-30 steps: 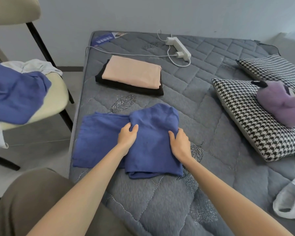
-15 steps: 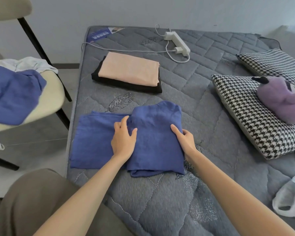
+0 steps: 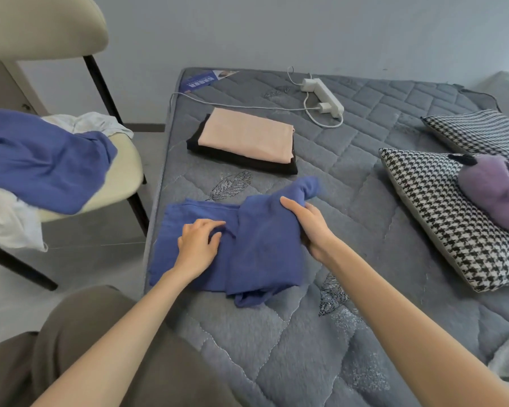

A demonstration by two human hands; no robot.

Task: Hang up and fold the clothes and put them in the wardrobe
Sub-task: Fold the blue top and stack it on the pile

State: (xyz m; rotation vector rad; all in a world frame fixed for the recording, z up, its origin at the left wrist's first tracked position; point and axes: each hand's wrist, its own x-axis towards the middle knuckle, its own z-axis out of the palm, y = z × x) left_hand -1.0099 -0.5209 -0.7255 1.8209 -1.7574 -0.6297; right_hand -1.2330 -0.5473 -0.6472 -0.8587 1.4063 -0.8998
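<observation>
Blue garment (image 3: 262, 248), soft and limp, lies half-folded at the bed's (image 3: 365, 201) near edge, the right hand (image 3: 312, 227) clamped on its fold, likely the best hold, the left hand (image 3: 196, 245) resting atop, grip unclear.

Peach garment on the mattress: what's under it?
Under the peach garment lies a folded black garment, visible along the left and near edges. The rest of it, and anything between them, is covered.
</observation>
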